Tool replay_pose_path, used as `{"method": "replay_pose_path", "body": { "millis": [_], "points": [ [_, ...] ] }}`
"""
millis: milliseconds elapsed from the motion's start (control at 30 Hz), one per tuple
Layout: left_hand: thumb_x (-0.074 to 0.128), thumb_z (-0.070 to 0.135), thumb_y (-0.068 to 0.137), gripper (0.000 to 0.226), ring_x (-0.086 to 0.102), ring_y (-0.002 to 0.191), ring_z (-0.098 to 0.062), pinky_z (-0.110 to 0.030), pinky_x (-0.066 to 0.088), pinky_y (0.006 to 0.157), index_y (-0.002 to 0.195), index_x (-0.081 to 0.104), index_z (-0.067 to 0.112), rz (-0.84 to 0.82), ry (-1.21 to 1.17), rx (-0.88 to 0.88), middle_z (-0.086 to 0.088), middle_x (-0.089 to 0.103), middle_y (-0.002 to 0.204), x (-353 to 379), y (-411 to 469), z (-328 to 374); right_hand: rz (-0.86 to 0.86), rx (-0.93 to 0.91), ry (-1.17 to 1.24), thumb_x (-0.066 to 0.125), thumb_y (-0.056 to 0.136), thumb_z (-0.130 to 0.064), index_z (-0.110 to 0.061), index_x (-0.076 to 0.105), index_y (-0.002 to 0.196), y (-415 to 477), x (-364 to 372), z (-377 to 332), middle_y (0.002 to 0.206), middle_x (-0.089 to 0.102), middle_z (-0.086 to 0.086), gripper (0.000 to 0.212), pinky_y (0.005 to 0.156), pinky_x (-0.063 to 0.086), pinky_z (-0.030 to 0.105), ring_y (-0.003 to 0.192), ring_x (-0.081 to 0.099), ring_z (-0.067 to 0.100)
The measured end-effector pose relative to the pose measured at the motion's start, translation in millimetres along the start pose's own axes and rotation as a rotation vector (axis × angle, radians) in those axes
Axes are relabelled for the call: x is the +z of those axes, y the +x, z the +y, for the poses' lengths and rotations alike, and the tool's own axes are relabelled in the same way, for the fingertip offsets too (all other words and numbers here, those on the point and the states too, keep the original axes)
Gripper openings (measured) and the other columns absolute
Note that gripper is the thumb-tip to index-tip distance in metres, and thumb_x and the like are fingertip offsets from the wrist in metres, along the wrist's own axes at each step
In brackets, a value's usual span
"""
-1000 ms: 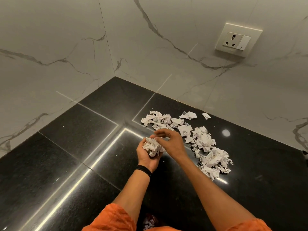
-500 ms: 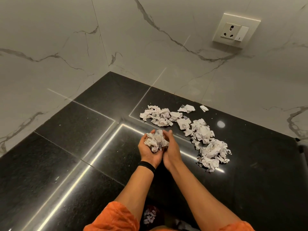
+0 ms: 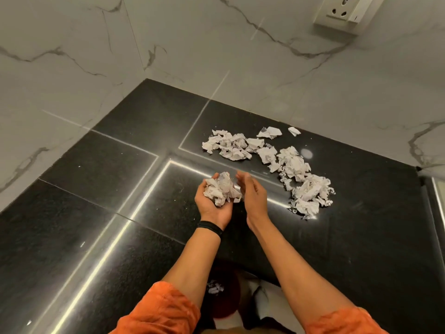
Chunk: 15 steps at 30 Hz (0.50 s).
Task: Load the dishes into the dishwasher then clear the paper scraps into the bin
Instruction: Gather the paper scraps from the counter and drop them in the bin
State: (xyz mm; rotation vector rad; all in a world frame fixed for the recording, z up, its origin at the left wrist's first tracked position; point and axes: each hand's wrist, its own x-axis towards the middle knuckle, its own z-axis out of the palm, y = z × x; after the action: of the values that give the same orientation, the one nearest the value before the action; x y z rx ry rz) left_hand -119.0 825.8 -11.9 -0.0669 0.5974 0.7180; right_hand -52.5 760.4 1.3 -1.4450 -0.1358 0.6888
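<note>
**Scraps: light, springy, shed easily. Cup them, don't pinch.**

Wad [image 3: 222, 190] sits in the left hand [image 3: 214, 206], palm up, with the left fingers [image 3: 206, 185] curled round it from below. Right hand [image 3: 254, 196] stands edge-on just beside the wad, right fingers [image 3: 243, 177] loose and grasping nothing. Can't tell if they touch the paper.

Handling, as I judge it:
- Crumpled paper: near weightless, soft, not fragile.
- It springs back, so loose bits at the wad's rim can drop.
- Best hold is a scoop from under with the other palm closing the side or top.
- Flat bits on polished stone are hard to pick up. Sweep them together first.

Rest of the scraps [image 3: 297, 169] lie on the counter [image 3: 101, 213] beyond and right of the fingers, in a curved band. Two small strays sit at its far end near the wall [image 3: 72, 68].

Counter is glossy black stone with strong light-strip glare, so probably slick. It's a corner spot with marble walls on two sides and a socket [image 3: 344, 15] high up, far right of the fingers.

Bin [image 3: 231, 300], dark red, looks to be below the counter edge, under and nearer than the fingers, between the forearms. Some paper is already in it.
</note>
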Motion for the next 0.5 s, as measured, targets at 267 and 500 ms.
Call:
{"method": "replay_pose_path", "body": {
  "millis": [267, 500],
  "points": [
    [0.045, 0.034, 0.097, 0.036, 0.063, 0.101, -0.028, -0.039, 0.039, 0.112, 0.105, 0.066, 0.006, 0.01, -0.06, 0.099, -0.014, 0.069, 0.103, -16.5, -0.9, 20.8, -0.34, -0.475, -1.059, 0.065, 0.092, -0.014, -0.019, 0.072, 0.116, 13.3, -38.3, 28.8, 0.108, 0.066, -0.004, 0.025, 0.09, 0.047, 0.029, 0.101, 0.058, 0.015],
    [0.049, 0.034, 0.095, 0.033, 0.062, 0.098, -0.027, -0.039, 0.04, 0.108, 0.103, 0.067, 0.008, 0.04, 0.014, 0.142, -0.013, 0.066, 0.103, -15.0, -5.4, 26.2, -0.232, -0.429, -0.897, 0.071, 0.09, -0.016, -0.023, 0.077, 0.102, 2.2, -32.3, 7.8, 0.097, 0.072, -0.012, 0.015, 0.085, 0.052, 0.024, 0.092, 0.065, 0.004]
  ]
}}
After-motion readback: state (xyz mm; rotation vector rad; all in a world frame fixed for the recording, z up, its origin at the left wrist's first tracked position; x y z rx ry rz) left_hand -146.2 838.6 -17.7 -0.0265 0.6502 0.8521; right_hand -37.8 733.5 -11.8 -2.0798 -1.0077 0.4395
